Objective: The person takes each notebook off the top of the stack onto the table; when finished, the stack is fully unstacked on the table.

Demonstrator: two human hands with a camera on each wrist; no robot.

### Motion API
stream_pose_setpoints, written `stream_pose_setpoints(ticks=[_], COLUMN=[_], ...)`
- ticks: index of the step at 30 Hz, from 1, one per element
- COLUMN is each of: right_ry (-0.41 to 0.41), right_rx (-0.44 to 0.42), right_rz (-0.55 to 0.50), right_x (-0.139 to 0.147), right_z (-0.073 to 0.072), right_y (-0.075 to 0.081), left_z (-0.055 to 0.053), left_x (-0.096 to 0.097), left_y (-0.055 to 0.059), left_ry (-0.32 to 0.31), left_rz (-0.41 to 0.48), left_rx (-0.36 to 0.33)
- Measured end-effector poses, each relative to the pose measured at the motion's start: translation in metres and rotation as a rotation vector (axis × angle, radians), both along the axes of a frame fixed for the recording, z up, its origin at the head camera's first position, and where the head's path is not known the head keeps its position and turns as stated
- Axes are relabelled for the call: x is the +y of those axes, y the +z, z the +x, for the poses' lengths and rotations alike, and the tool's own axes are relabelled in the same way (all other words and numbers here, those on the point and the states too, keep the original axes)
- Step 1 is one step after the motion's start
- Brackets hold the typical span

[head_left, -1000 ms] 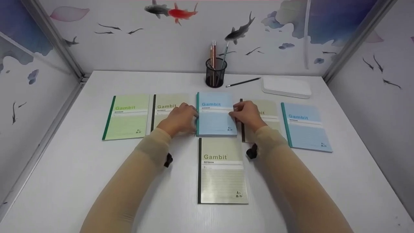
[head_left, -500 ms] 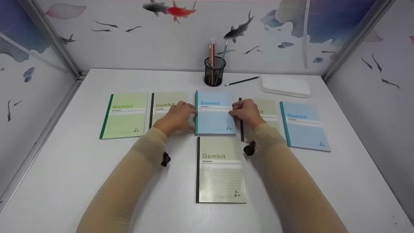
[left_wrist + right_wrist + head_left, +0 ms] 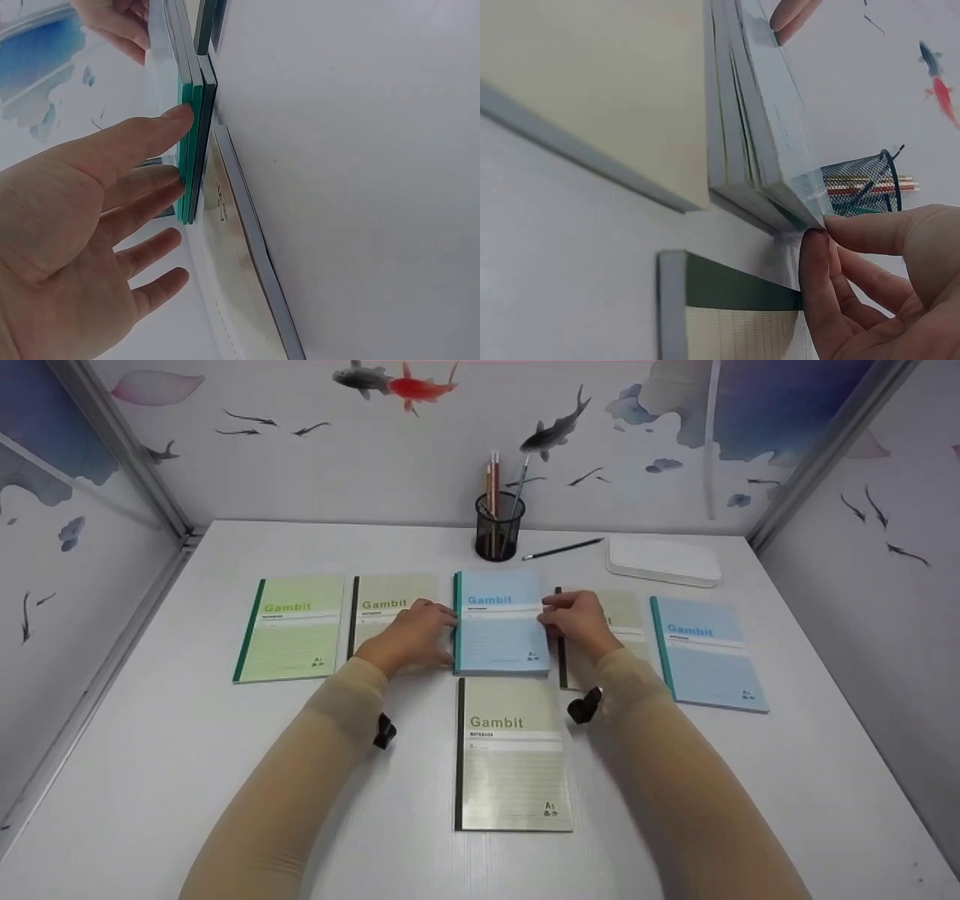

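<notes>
A blue notebook (image 3: 501, 634) tops a stack in the middle of the far row. Two green spines (image 3: 185, 150) and a darker one below them show in the left wrist view. My left hand (image 3: 412, 634) touches the spine side with thumb and fingertips, its fingers nearly straight. On the opposite side, my right hand (image 3: 581, 621) pinches the top notebook's edge between thumb and forefinger; the right wrist view shows these fingertips (image 3: 817, 251) close together there. Nearest the person lies an olive notebook (image 3: 514, 780), just below the stack.
To the left lie a green notebook (image 3: 291, 641) and an olive one (image 3: 375, 585); to the right, an olive one (image 3: 622, 607) and a blue one (image 3: 709, 667). Behind stand a pencil cup (image 3: 498, 536), a loose pencil (image 3: 562, 549) and a white case (image 3: 664, 561).
The right hand's thumb and fingertips have shifted slightly right, toward the outer edge of the top blue notebook. The left hand stays at the spine. The notebooks hold their places.
</notes>
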State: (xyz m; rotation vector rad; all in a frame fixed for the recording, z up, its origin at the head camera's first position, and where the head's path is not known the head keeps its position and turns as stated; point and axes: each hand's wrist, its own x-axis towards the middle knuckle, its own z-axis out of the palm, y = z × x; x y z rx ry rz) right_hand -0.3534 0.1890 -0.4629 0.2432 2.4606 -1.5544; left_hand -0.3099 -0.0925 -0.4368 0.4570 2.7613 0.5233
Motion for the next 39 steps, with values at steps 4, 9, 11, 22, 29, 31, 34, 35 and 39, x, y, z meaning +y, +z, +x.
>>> stream_pose_setpoints(ticks=[4, 9, 11, 22, 29, 31, 34, 35, 39], right_ry=[0.013, 0.011, -0.003, 0.013, 0.024, 0.022, 0.021, 0.024, 0.038], right_rx=[0.017, 0.058, 0.071, 0.035, 0.035, 0.023, 0.003, -0.003, -0.016], right_rz=[-0.019, -0.035, -0.06, -0.195, -0.26, -0.268, -0.268, -0.265, -0.243], right_x=[0.004, 0.012, 0.015, 0.039, 0.065, 0.072, 0.086, 0.09, 0.107], right_z=[0.0, 0.003, 0.005, 0.024, 0.045, 0.054, 0.069, 0.075, 0.095], right_y=[0.0, -0.002, -0.003, -0.004, -0.002, -0.001, 0.0, 0.0, 0.002], left_z=[0.0, 0.002, 0.002, 0.004, 0.003, 0.002, 0.001, 0.0, 0.001], left_x=[-0.001, 0.0, 0.0, -0.002, -0.001, -0.001, -0.001, -0.001, 0.0], left_y=[-0.003, -0.005, -0.004, -0.007, -0.008, -0.008, -0.008, -0.008, -0.007], left_ry=[0.006, 0.009, 0.006, 0.01, 0.027, 0.021, 0.007, 0.005, 0.004], left_rz=[-0.002, 0.002, 0.012, 0.025, 0.035, 0.032, 0.024, 0.026, 0.022], left_rx=[0.005, 0.012, 0.013, 0.007, -0.004, -0.004, -0.002, -0.003, -0.006])
